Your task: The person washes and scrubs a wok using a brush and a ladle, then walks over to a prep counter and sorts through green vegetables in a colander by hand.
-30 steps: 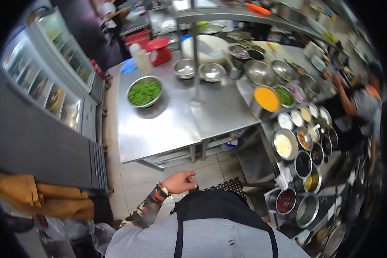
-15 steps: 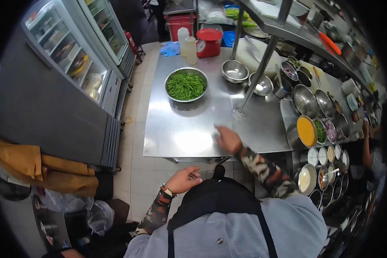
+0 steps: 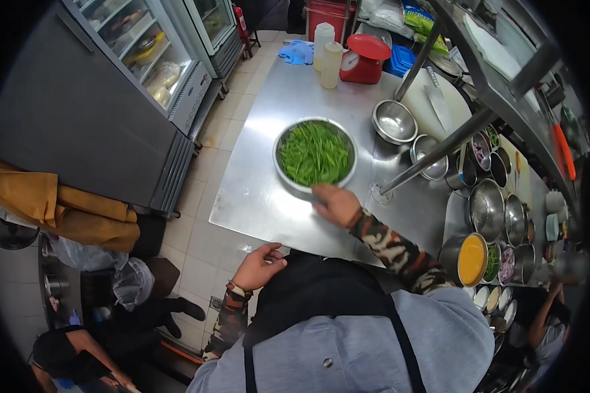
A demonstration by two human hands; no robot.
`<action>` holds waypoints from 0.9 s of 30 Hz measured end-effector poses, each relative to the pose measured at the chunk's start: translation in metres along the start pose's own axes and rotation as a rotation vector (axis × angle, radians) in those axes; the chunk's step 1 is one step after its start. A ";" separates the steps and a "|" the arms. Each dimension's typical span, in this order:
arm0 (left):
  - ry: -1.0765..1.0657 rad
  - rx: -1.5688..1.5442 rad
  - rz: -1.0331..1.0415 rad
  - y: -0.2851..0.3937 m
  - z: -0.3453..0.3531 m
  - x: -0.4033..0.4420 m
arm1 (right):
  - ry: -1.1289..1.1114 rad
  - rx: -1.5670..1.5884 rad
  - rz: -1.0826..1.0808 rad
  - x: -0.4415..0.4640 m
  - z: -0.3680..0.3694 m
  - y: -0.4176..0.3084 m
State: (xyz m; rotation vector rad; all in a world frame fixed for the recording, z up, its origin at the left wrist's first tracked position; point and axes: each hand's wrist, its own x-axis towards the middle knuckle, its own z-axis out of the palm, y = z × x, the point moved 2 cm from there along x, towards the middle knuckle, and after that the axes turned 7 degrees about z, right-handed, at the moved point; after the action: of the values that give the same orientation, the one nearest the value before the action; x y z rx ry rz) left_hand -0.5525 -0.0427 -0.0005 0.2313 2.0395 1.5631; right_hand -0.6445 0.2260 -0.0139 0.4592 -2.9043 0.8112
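Observation:
A steel bowl [image 3: 353,171] of cut green beans [image 3: 313,154] is over the steel table, left of the post. The beans look heaped and slightly blurred. My right hand [image 3: 339,204] is at the bowl's near rim, its fingers curled over the edge and closed on it. Below the table's front edge, in front of my apron, my left hand [image 3: 261,265] is held loosely with nothing in it. Its fingers are slightly bent and apart.
A slanting metal post [image 3: 432,154] rises right of the bowl, with nested steel bowls [image 3: 394,122] beside it. Two squeeze bottles [image 3: 331,64] and a red scale [image 3: 364,60] stand at the back. A knife [image 3: 438,105] lies on a cutting board. Another person [image 3: 85,350] is lower left.
My right hand has moved forward from the table's front area to the bowl's rim and closed on it. The beans have shifted in the bowl. The view has turned and moved closer.

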 end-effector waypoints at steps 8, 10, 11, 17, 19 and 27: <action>0.264 -0.107 0.135 -0.006 0.006 0.097 | -0.005 -0.003 0.269 -0.019 -0.027 0.017; 0.190 -0.256 0.229 -0.003 0.002 0.107 | -0.077 -0.147 0.353 -0.013 -0.016 0.000; 0.175 -0.108 0.232 -0.004 -0.002 0.111 | -0.102 -0.211 0.396 -0.013 -0.005 -0.008; 0.097 0.074 0.301 -0.018 -0.022 0.126 | -0.064 -0.199 0.333 -0.018 0.011 -0.042; 0.058 0.093 0.266 -0.013 -0.026 0.123 | -0.034 -0.170 0.306 -0.019 0.010 -0.041; 0.085 -0.056 0.230 -0.011 -0.025 0.127 | 0.086 -0.127 0.311 0.002 -0.014 -0.036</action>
State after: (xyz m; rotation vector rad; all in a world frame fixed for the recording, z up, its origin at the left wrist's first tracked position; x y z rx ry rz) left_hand -0.6692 -0.0090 -0.0475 0.3972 2.0902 1.7937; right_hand -0.6345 0.2031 0.0160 -0.0402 -2.9619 0.6538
